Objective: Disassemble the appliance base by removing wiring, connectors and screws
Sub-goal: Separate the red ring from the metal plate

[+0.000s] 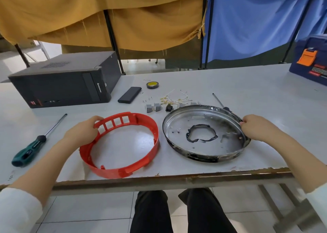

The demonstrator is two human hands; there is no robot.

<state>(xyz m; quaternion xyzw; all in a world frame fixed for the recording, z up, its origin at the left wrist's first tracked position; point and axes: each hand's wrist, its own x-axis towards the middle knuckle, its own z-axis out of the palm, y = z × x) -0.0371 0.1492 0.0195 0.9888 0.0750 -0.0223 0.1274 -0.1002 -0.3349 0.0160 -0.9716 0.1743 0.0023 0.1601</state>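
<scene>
Left hand, left of centre, fingers curled over the top edge of the red ring, gripping it by its slotted section. Right hand, right of centre, fingers curled tight on the far right rim of the metal pan, pan tilted slightly, near edge on the table. Ring and pan side by side, just apart, in mid-frame. Above them: switches, a tangle of wires, small screws, tape roll, black bar. Green-handled screwdriver at lower left; second screwdriver behind the pan. Computer case at upper left.
</scene>
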